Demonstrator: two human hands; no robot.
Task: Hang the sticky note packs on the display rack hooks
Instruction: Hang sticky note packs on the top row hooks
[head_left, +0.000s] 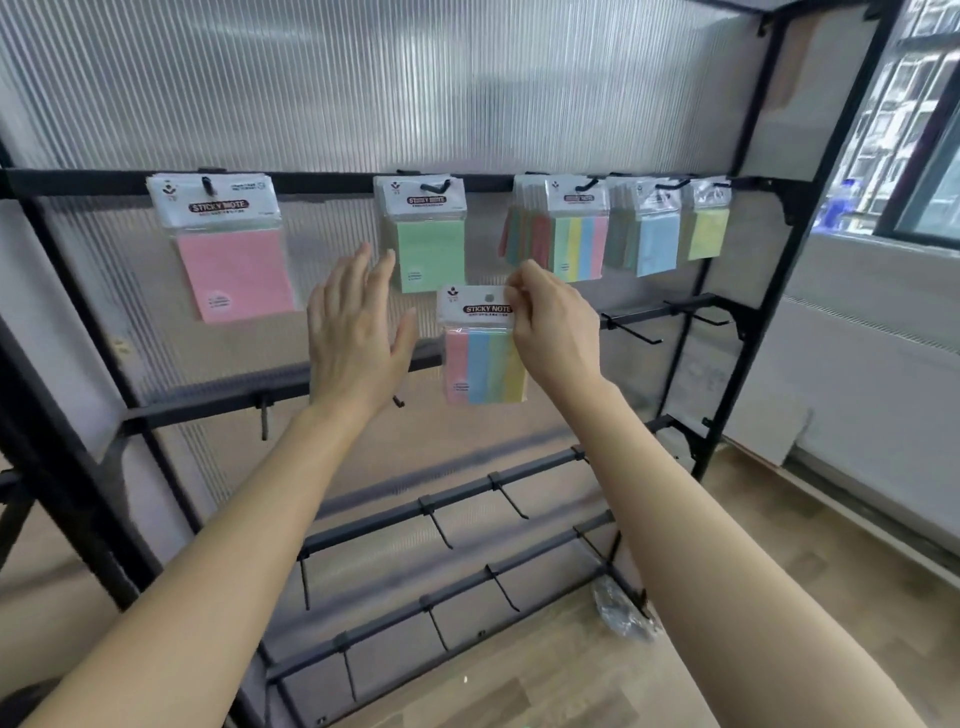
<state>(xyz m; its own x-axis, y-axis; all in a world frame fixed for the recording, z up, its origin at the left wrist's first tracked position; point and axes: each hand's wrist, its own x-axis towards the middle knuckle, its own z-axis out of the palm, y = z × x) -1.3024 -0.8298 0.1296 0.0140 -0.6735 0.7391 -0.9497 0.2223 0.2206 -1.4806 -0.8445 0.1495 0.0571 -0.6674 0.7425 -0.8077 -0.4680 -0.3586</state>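
- The rack (322, 183) was a black metal frame with cross bars, backed by a ribbed translucent panel (467, 93).
- Farthest left on the top bar, a pink pack (236, 260) hung from a hook, slightly tilted.
- The left hand (353, 338) was raised in front of the rack between the pink pack and the green one, with its fingers straight and spread and nothing in it. Its fingertips were close to the green pack's lower left edge; whether they touched could not be told.
- The green pack (428, 244) hung on the next top hook.
- Just below it, the striped pack (480, 358) was off the hooks, held upright in front of the second bar, with pink, blue, green and yellow bands showing.
- The right hand (553, 327) pinched that pack's white header card at its top right corner between thumb and curled fingers.
- Above the right hand, a bunch of striped packs (576, 244) hung together on one top hook.
- Further right hung a blue pack (657, 241), then a yellow pack (707, 231).
- Bare hooks (631, 331) jutted from the second bar at the right, and more from the lower bars.
- A crumpled clear bag (623, 613) lay on the wood floor by the rack's base.
- A window (924, 130) stood at the far right.
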